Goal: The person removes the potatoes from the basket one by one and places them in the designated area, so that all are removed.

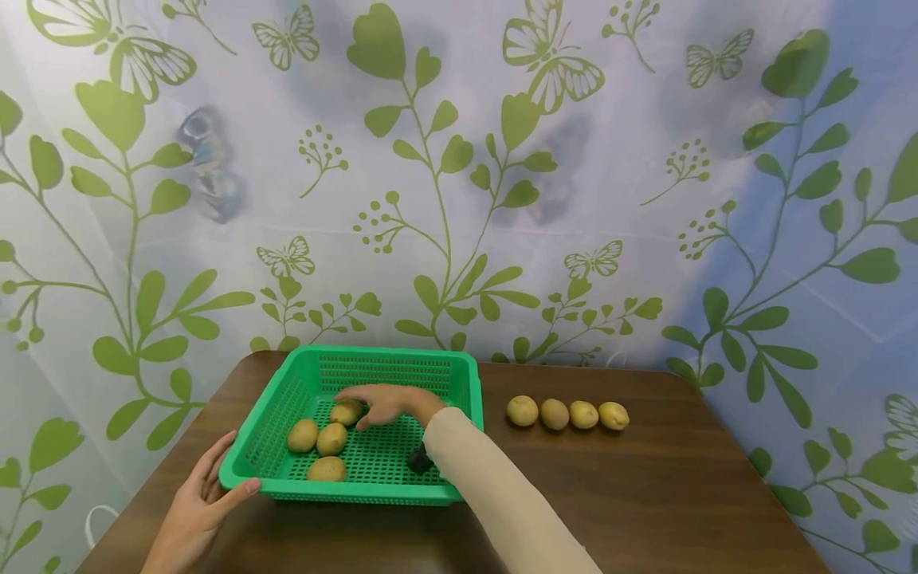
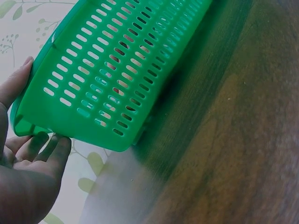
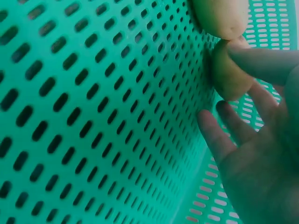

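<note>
A green perforated plastic basket stands on the table, with several potatoes in its left part. My left hand grips its near left corner, thumb over the rim and fingers curled beneath, as the left wrist view confirms. Inside the basket, my right hand holds the farthest potato between thumb and fingers, close to the basket floor. A second potato touches it in the right wrist view. Nearer the front lie another potato and an oblong one.
Right of the basket, several potatoes form a row on the dark wooden table. Behind the table hangs a curtain printed with leaves and butterflies. A small black object shows by the right forearm.
</note>
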`<state>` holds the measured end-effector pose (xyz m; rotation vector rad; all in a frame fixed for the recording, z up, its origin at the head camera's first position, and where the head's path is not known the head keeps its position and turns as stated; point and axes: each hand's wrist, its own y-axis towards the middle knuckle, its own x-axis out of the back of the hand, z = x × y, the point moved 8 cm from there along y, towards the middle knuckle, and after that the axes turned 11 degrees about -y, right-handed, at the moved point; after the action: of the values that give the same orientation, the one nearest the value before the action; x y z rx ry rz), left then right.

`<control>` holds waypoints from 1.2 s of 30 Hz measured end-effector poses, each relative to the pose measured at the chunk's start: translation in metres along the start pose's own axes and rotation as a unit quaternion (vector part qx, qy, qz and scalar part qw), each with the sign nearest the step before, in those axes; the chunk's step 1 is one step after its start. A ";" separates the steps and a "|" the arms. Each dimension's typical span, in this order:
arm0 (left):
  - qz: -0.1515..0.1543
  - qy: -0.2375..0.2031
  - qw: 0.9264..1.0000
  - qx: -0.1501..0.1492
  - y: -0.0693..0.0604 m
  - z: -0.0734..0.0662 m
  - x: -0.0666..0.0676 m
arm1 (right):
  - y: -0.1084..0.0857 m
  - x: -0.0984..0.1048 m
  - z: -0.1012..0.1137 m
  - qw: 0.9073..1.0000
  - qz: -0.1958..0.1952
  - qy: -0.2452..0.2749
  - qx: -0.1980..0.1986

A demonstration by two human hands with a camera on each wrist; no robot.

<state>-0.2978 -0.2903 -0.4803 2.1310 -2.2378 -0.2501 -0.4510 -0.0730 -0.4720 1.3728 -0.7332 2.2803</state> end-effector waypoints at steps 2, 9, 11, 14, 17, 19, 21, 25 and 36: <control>0.001 -0.003 1.000 0.002 0.000 -0.001 -0.001 | 0.002 0.000 0.000 1.000 -0.001 -0.013 0.001; 0.004 -0.032 0.999 -0.004 0.000 -0.004 -0.002 | 0.007 0.006 -0.007 0.999 -0.039 -0.032 -0.017; 0.005 -0.033 0.999 -0.005 0.000 -0.004 -0.002 | 0.007 0.006 -0.009 0.999 -0.039 -0.023 -0.024; 0.004 -0.030 1.000 -0.004 -0.001 -0.003 -0.002 | 0.006 0.004 -0.011 0.999 -0.034 -0.007 -0.034; 0.003 -0.031 0.999 -0.005 -0.001 -0.002 -0.002 | 0.005 0.004 -0.012 0.999 -0.028 0.002 -0.040; 0.003 -0.036 0.999 -0.010 -0.001 -0.002 -0.003 | 0.002 0.005 -0.011 0.999 -0.026 0.006 -0.043; 0.005 -0.043 0.999 -0.016 -0.001 -0.002 -0.004 | 0.000 0.008 -0.011 0.999 -0.027 0.010 -0.046; 0.006 -0.047 0.999 -0.018 0.000 -0.002 -0.004 | -0.005 0.015 -0.010 0.998 -0.035 0.028 -0.050; 0.010 -0.044 0.999 0.001 -0.001 -0.001 -0.003 | -0.027 0.033 -0.017 0.994 -0.050 0.079 -0.060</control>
<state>-0.2967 -0.2873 -0.4796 2.1380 -2.3070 -0.3470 -0.4628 -0.0395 -0.4425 1.1337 -0.7199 2.1995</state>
